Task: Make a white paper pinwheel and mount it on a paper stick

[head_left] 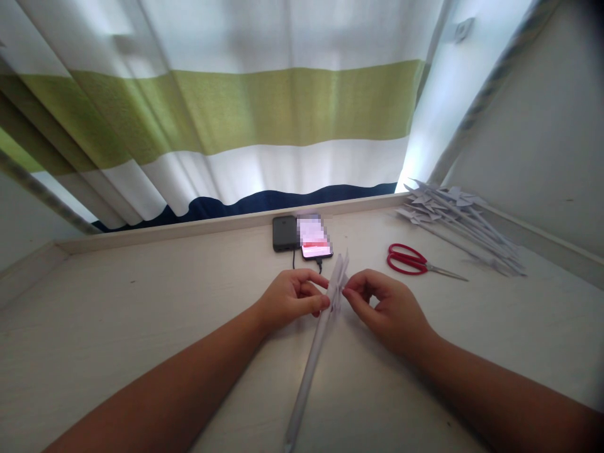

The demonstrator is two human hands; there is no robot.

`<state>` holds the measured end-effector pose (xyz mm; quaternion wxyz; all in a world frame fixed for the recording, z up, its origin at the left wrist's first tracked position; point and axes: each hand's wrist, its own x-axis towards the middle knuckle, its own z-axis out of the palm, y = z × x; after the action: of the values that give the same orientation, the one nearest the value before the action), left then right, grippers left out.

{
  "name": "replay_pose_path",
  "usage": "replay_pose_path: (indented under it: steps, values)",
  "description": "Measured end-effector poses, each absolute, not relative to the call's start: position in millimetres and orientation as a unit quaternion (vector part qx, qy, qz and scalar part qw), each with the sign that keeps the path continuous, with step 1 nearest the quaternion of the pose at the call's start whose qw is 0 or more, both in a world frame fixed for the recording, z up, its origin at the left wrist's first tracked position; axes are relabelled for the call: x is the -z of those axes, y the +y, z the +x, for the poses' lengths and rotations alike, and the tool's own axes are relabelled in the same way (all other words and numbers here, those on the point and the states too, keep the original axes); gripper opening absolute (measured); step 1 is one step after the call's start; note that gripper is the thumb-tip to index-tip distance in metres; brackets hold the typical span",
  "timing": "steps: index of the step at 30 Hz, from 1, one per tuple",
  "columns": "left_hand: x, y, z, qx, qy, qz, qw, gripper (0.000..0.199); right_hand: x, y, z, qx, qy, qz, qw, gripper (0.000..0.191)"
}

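A white rolled paper stick (309,368) slants up from the bottom edge, and a folded white paper pinwheel (340,283) sits against its upper end. My left hand (290,297) is closed on the stick near the top, thumb and fingers gripping it from the left. From the other side, my right hand (389,308) has its thumb and forefinger pinched together at the middle of the pinwheel. Anything small between those fingertips is too fine to make out.
Red-handled scissors (408,259) lie to the right of my hands. Behind them is a pile of white paper pinwheels on sticks (453,211). A black power bank (284,234) and a phone (314,238) with a cable are at the back, before a striped curtain (283,107).
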<state>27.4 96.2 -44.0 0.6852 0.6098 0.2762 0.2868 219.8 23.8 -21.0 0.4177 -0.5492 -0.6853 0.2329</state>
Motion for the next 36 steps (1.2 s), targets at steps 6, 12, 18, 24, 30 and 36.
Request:
replay_pose_path:
  steps: [6,12,18,24,30,36]
  values:
    - [42.1,95.7,27.5,-0.285,0.285,0.609,0.683,0.032,19.3,24.0,220.2,-0.233,-0.688,-0.553,0.407,0.009]
    - [42.5,95.7,28.2,-0.288,0.282,0.608,0.684,0.035,21.5,24.3,220.6,-0.217,-0.699,-0.557,0.393,0.007]
    - [45.3,96.5,28.3,-0.286,0.288,0.606,0.684,0.037,22.4,24.2,220.3,-0.222,-0.69,-0.559,0.402,0.006]
    - [45.1,96.3,27.5,-0.288,0.285,0.614,0.678,0.034,22.1,25.0,221.2,-0.215,-0.7,-0.558,0.391,0.008]
    - [45.1,96.9,27.7,-0.284,0.278,0.615,0.681,0.036,22.5,25.0,221.0,-0.211,-0.694,-0.56,0.4,0.004]
    - [45.5,96.9,27.3,-0.287,0.279,0.62,0.675,0.034,21.3,25.2,220.3,-0.216,-0.699,-0.562,0.386,0.008]
